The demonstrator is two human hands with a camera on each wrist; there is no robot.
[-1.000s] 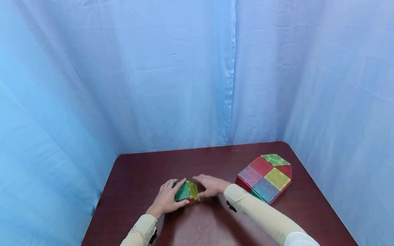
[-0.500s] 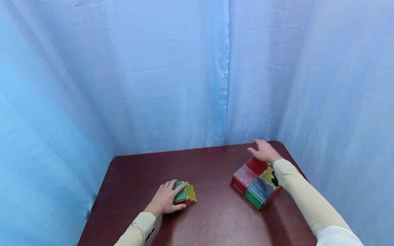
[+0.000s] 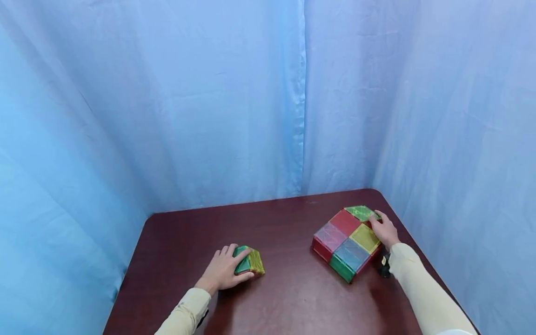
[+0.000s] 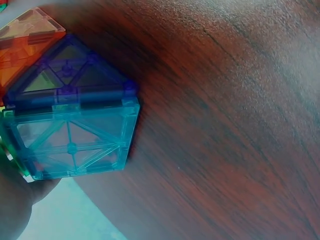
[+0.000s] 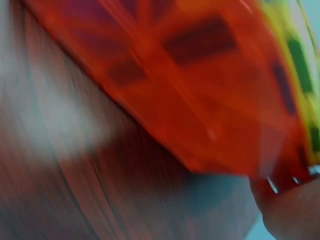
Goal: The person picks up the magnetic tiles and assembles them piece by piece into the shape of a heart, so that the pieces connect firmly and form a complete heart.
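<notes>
In the head view my left hand [image 3: 223, 271] holds a small house-shaped block of magnetic tiles [image 3: 256, 261], green and yellow on top, with fingers over it and thumb along its near side. The left wrist view shows this block's blue triangular tile [image 4: 70, 75] and light-blue square tile [image 4: 75, 142]. On the right, my right hand [image 3: 385, 231] grips the back right corner of a larger flat magnetic-tile block [image 3: 345, 222], which has red, clear, yellow and green tiles. Its red tile side [image 5: 200, 100] looks blurred in the right wrist view, with a fingertip at the yellow edge.
Both blocks stand on a dark red-brown table [image 3: 284, 298] with rounded back corners. Bare tabletop separates them. Pale blue curtains [image 3: 226, 107] hang close behind the table and along both sides.
My right hand has left the small block, passed over the larger block and come down at its back right corner. My left hand has stayed on the small block. The head view has shifted slightly.
</notes>
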